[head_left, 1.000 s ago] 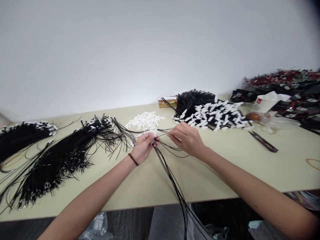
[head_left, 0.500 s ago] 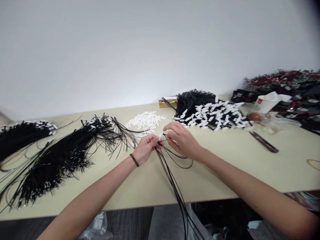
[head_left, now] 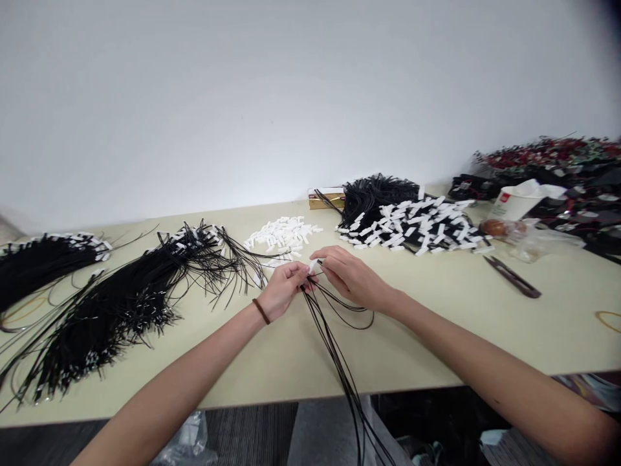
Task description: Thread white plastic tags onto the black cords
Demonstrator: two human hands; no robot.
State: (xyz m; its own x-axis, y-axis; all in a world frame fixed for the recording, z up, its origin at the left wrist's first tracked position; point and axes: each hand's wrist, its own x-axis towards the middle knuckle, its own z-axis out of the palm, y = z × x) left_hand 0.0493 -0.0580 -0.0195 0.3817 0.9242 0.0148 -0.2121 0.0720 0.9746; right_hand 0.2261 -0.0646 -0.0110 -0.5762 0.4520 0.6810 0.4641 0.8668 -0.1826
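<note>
Wall (head_left: 272,110): plain and pale grey, filling the upper half of the view.
Table (head_left: 436,336): long, pale yellow-green, standing along the wall.
Black cable bundles (head_left: 111,310): two thick bundles lying at left, white pieces showing along their far ends.
Mixed pile (head_left: 548,155): red, black and some green, heaped at the far right.
Black cable pile (head_left: 378,191): at the back, right of centre; many white connectors (head_left: 412,226) spread at its near side.
Held cables (head_left: 343,375): several thin black strands running from the left hand (head_left: 288,285) down over the table's near edge.
Left hand: dark band at the wrist, thumb and fingers pinched on the held cables and on one white piece.
Right hand (head_left: 356,278): just beside the left, fingertips closed on a black cable end.
Loose white pieces (head_left: 281,233): a small heap behind the hands.
Paper cup (head_left: 509,206): at right, tilted, white paper inside.
Snips (head_left: 512,276): dark, lying at right.
White piece (head_left: 315,265): above mid-table, between both hands' fingertips, by the black cable end (head_left: 319,263).
</note>
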